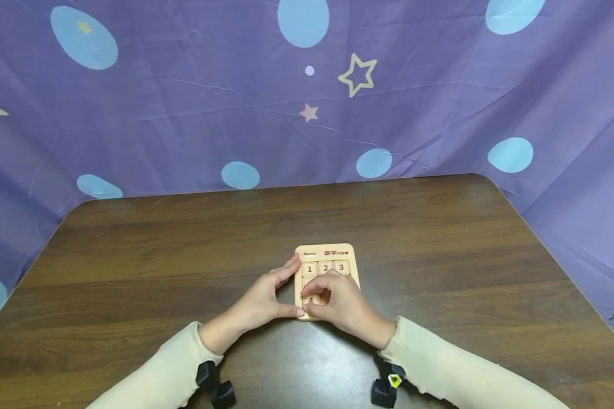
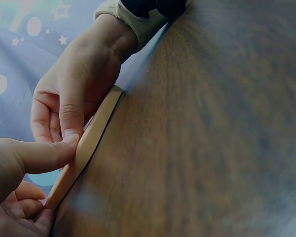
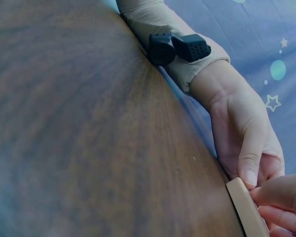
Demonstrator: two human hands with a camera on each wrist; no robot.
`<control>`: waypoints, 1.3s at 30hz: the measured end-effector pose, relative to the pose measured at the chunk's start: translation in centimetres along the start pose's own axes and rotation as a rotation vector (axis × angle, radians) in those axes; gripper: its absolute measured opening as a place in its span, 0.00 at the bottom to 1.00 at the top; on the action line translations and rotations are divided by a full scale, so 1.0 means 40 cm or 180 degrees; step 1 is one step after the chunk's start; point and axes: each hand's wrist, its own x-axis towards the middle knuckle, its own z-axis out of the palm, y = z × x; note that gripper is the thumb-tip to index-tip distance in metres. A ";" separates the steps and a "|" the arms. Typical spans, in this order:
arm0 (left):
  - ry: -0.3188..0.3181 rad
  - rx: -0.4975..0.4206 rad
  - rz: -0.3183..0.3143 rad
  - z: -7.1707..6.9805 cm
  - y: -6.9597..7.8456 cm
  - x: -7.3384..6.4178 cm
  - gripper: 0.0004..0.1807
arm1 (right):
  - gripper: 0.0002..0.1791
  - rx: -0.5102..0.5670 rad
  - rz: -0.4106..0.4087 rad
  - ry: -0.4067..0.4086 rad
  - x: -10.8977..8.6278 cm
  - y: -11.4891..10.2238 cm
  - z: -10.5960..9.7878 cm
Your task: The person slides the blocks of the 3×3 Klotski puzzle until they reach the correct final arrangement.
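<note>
Tan board (image 1: 319,254) could skid if the spread left hand (image 1: 261,298) slackens; I can't tell whether the right hand (image 1: 344,305) pinches anything.

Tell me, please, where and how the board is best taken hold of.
The board is probably best held by its left edge and right edge, coming in from both sides: it lies flat, its sides are straight, and tiles occupy its face.
</note>
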 end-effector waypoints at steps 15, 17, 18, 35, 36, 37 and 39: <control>-0.0006 0.0048 -0.0007 -0.001 0.004 0.001 0.51 | 0.09 -0.0050 -0.0033 0.0001 0.000 0.001 0.000; -0.0008 0.0046 -0.0011 -0.001 0.006 0.000 0.51 | 0.09 -0.0072 -0.0042 -0.0005 0.000 0.000 0.000; -0.0008 0.0049 -0.0016 -0.001 0.007 0.000 0.51 | 0.09 -0.0079 -0.0046 -0.0006 0.000 0.001 0.000; 0.0005 0.0153 -0.0100 0.001 0.008 0.000 0.51 | 0.10 -0.0092 0.0040 0.0056 -0.024 0.021 -0.031; 0.0007 0.0152 -0.0105 0.001 0.008 0.000 0.51 | 0.10 -0.0091 0.0040 0.0066 -0.026 0.023 -0.034; 0.0008 0.0151 -0.0108 0.002 0.008 0.000 0.51 | 0.10 -0.0077 0.0037 0.0068 -0.028 0.026 -0.036; 0.0007 0.0145 -0.0114 0.002 0.008 0.000 0.51 | 0.10 -0.0062 0.0038 0.0069 -0.031 0.031 -0.040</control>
